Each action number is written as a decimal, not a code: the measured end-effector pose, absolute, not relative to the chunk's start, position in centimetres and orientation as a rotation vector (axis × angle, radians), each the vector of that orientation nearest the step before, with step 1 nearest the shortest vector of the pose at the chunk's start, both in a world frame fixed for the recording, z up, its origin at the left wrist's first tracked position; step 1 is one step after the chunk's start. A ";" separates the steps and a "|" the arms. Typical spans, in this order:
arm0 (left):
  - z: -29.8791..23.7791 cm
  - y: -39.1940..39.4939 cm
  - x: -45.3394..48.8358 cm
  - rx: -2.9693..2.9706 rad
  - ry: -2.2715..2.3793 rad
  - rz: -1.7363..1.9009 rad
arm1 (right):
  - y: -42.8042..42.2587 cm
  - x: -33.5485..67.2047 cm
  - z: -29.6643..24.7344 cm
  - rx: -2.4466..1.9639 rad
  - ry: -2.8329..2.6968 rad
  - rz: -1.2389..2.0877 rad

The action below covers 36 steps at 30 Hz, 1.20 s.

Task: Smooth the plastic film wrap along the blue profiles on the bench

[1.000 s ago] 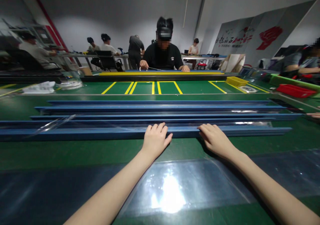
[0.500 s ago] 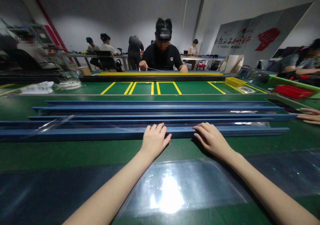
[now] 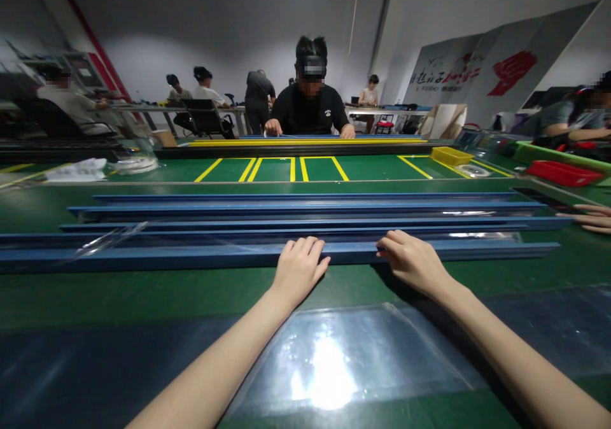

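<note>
Long, narrow, smooth blue strip (image 3: 167,258)

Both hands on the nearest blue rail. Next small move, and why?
Probably slide the nearest blue rail toward the body, onto the clear sheet. The left hand and right hand both lie on it near its middle, fingers curled over its top, and the sheet lies flat on the green table just nearer the body.

Your single head camera looks forward and down across the desk (image 3: 143,289), close over it, facing twelve o'clock.
</note>
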State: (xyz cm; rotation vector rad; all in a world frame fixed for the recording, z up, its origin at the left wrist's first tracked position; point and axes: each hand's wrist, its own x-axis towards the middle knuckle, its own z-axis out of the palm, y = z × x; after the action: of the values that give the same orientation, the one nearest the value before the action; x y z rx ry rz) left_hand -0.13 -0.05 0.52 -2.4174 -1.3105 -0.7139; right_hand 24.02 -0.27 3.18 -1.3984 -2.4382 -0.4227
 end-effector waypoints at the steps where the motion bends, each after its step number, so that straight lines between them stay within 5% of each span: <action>1: 0.5 -0.1 -0.1 -2.429 -1.287 -0.718 | -0.3 24.2 3.3 -1.425 -2.443 -0.415; 36: 0.7 -0.4 0.0 -2.324 -1.400 -0.638 | -0.4 23.7 2.6 -1.456 -2.455 -0.530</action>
State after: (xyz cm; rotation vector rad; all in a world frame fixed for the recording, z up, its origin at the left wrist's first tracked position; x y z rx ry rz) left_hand -0.04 -0.35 0.69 -2.3235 -1.3998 -0.6381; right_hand 23.70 -0.39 2.61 -1.4559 -2.4553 -0.5304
